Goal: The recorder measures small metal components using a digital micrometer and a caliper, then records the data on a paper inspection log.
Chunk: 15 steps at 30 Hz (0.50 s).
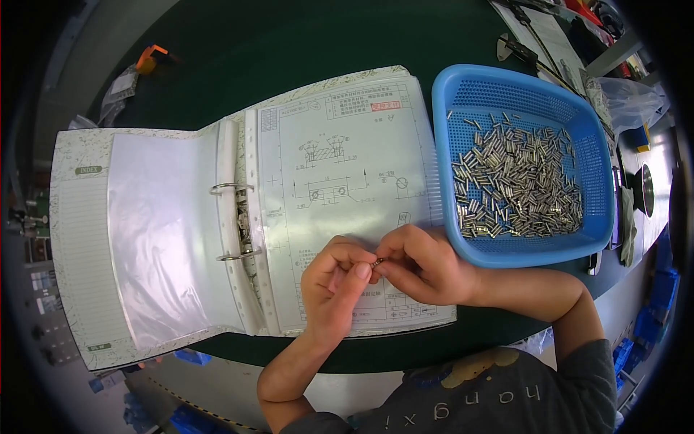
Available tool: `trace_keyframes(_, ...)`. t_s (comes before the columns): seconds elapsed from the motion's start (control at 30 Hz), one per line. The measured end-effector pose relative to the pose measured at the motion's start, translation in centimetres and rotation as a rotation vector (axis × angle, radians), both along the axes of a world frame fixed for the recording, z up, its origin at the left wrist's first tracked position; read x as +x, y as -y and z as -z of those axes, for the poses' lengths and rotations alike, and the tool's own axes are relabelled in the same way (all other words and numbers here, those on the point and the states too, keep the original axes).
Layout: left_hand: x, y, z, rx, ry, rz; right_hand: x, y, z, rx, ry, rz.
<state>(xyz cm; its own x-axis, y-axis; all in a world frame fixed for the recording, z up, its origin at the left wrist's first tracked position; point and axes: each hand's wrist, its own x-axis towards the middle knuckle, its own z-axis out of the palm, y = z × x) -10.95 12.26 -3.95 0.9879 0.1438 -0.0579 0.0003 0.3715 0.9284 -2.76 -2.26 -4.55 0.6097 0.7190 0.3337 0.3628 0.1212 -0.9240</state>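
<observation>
Between the fingertips of both hands is a small metal pin (pixel 377 262), mostly covered by the fingers. My left hand (pixel 334 286) pinches one end between thumb and forefinger. From the other side, my right hand (pixel 430 269) closes on the opposite end. Both hands are just above the lower part of a technical drawing (pixel 347 134) in a clear sleeve, in an open ring binder (pixel 78 224). To the right stands a blue plastic basket (pixel 606 181), where many loose metal pins (pixel 517 184) of similar size lie in a heap.
The dark green table (pixel 311 43) carries everything. A caliper (pixel 517 50) lies beyond the basket at the far right. An orange object (pixel 150 59) and clear plastic bags (pixel 119 90) sit at the far left. Another plastic bag (pixel 623 98) is right of the basket.
</observation>
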Motion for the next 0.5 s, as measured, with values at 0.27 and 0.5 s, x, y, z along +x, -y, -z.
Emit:
trace_keyframes(0.27,-0.12,-0.14,0.28,-0.01,0.016,0.009,-0.04,-0.07,0.15,0.009,0.007,0.004)
trace_keyframes(0.5,-0.03,0.08,-0.03,-0.035,-0.021,-0.009,-0.04,0.24,0.17,-0.031,-0.008,-0.008)
